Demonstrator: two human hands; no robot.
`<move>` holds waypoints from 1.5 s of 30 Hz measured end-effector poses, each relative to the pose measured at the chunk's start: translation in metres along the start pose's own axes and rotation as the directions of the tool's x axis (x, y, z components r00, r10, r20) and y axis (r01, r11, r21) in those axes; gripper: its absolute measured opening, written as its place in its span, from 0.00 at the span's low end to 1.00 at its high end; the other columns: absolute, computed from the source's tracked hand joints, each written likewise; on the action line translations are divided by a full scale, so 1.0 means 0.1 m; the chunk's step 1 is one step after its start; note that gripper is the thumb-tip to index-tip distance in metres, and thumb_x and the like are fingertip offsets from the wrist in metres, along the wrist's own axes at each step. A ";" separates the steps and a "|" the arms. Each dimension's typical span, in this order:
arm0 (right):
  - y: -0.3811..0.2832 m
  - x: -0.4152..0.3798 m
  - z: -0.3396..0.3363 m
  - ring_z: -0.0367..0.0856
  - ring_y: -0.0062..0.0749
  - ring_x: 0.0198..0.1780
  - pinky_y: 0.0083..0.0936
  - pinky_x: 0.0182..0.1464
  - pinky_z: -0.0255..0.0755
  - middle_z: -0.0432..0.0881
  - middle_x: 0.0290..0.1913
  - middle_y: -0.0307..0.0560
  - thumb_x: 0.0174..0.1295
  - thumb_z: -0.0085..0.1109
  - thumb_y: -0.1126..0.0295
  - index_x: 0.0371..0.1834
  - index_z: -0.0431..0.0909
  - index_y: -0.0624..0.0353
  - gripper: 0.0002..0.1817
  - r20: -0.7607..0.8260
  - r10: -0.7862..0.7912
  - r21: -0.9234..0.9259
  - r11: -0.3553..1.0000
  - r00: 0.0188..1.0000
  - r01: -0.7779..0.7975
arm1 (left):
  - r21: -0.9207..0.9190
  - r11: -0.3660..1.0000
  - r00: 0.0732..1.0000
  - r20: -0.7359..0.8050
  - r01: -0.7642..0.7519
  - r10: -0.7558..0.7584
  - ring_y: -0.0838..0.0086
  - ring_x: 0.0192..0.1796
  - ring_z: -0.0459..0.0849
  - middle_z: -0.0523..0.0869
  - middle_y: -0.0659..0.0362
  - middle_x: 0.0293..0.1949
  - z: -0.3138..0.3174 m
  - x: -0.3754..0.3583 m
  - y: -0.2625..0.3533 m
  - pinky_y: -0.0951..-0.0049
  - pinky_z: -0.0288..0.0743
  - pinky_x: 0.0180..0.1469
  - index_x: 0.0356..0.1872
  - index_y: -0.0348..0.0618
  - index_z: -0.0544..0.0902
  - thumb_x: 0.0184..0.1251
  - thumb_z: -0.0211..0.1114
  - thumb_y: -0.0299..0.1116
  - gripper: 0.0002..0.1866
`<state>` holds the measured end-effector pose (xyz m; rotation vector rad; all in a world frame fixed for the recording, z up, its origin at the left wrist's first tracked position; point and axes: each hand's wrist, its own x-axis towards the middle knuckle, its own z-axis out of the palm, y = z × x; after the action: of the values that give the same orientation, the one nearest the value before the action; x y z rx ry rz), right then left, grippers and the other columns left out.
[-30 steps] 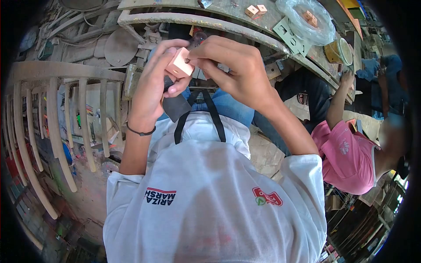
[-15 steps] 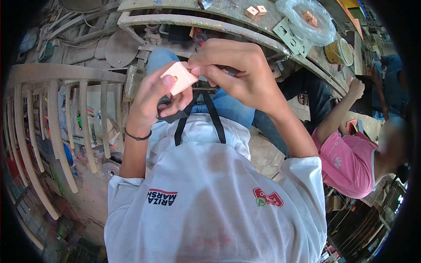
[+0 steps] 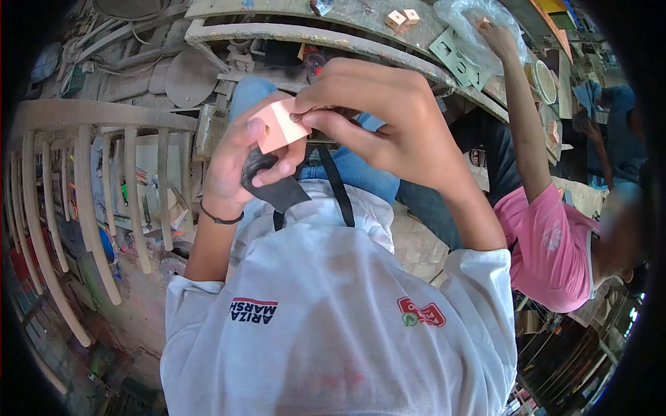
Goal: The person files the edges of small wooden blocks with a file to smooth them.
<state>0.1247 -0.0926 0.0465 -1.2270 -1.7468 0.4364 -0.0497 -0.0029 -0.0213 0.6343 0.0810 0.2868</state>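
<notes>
My left hand (image 3: 239, 163) grips a small pale wooden block (image 3: 279, 125) with a hole in one face, and a dark piece of sandpaper (image 3: 267, 184) hangs under its fingers. My right hand (image 3: 378, 121) pinches the block's upper right corner with thumb and forefinger, touching it. Both hands are raised in front of my chest, above my white shirt and blue jeans.
A wooden workbench (image 3: 333, 35) curves across the top, with two small wooden blocks (image 3: 402, 16) and a clear plastic bag (image 3: 485, 35). A person in a pink shirt (image 3: 548, 243) at right reaches an arm (image 3: 520, 111) into that bag. A wooden railing (image 3: 90, 180) stands at left.
The block has turned in my left hand, so the holed face now points left. The person in pink has raised an arm up to the plastic bag on the bench.
</notes>
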 end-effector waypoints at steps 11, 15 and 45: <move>-0.03 -0.13 0.18 0.81 0.36 0.33 0.25 0.37 0.75 0.80 0.32 0.47 0.50 0.59 0.81 0.34 0.80 0.64 0.07 -0.146 0.241 0.222 0.953 0.959 -0.206 | 0.534 0.836 0.965 -0.134 -0.122 0.227 0.87 0.21 0.66 0.80 0.53 0.34 0.04 -0.05 0.07 0.88 0.56 0.19 0.51 0.32 0.72 0.62 0.59 0.43 0.25; -0.06 -0.14 0.18 0.81 0.35 0.34 0.25 0.37 0.75 0.80 0.32 0.47 0.50 0.59 0.82 0.33 0.80 0.64 0.07 -0.138 0.315 0.278 0.922 0.939 -0.269 | 0.617 0.782 0.978 -0.096 -0.088 0.186 0.87 0.22 0.67 0.81 0.54 0.34 0.08 -0.08 0.14 0.88 0.57 0.21 0.51 0.32 0.73 0.61 0.60 0.42 0.24; -0.19 -0.05 -0.02 0.74 0.35 0.34 0.30 0.27 0.70 0.75 0.35 0.44 0.44 0.66 0.79 0.27 0.74 0.67 0.10 0.333 -0.248 0.026 0.967 0.910 0.255 | -0.154 0.859 0.871 0.034 0.489 -0.490 0.73 0.05 0.66 0.73 0.52 0.08 -0.08 -0.25 -0.13 0.78 0.59 0.08 0.29 0.23 0.76 0.76 0.34 0.49 0.34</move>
<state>0.1162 -0.1055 0.0584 -0.9595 -2.1716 0.4967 -0.0716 -0.0154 -0.0355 0.4344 0.2209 -0.2000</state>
